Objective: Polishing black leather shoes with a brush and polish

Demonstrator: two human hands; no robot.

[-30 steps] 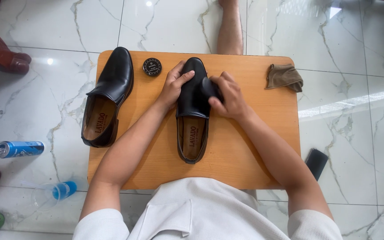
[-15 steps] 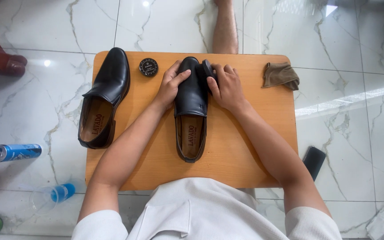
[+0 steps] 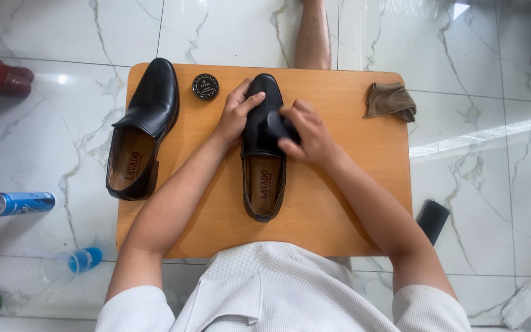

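Now the wooden board [image 3: 339, 203] is carrying the black loafer [image 3: 264, 161] at centre, its long axis running toe-away from the person. The left hand [image 3: 236, 114] is bracing the toe; the right hand [image 3: 305, 135] is clamping what is probably a dark applicator [image 3: 276, 125] against the vamp.

One head camera looks straight down, fairly near, over the wooden board [image 3: 339, 203].

Round black tin [image 3: 205, 86] with pale lid label, near the worktop's [image 3: 339, 203] far edge. Blue-and-silver can [image 3: 18, 203] lying on the floor beyond its left edge. Dark slab, possibly a phone [image 3: 432, 221], off the right edge.
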